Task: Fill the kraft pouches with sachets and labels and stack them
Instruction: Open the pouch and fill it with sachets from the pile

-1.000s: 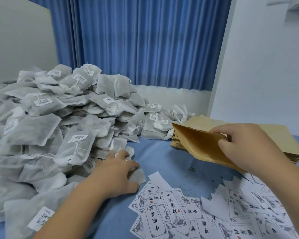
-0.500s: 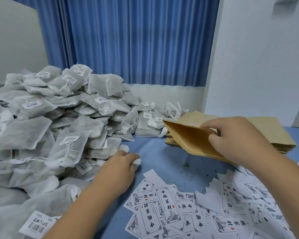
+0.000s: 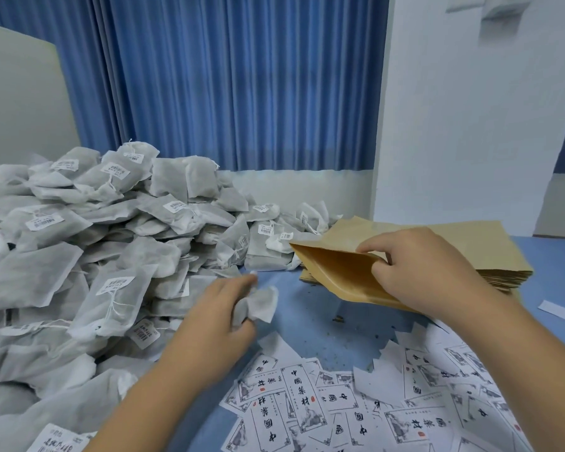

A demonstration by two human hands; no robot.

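Observation:
My right hand [image 3: 428,275] grips a kraft pouch [image 3: 336,272] by its upper edge, mouth held open toward the left, just above the blue table. My left hand [image 3: 219,308] holds a small grey-white sachet [image 3: 258,305] lifted off the table, a short way left of the pouch mouth. A big heap of sachets [image 3: 105,256] with white tags fills the left side. Printed paper labels [image 3: 307,406] lie scattered in front of me. A flat stack of kraft pouches [image 3: 470,246] lies behind my right hand.
The blue table surface [image 3: 310,324] shows between the heap and the labels, with small crumbs on it. A blue curtain [image 3: 242,86] hangs behind, a white wall [image 3: 470,125] stands at the right and a grey board [image 3: 20,109] at the left.
My left hand has pulled a sachet out of the heap's edge and lifted it toward the pouch. My right hand keeps the pouch open in about the same place.

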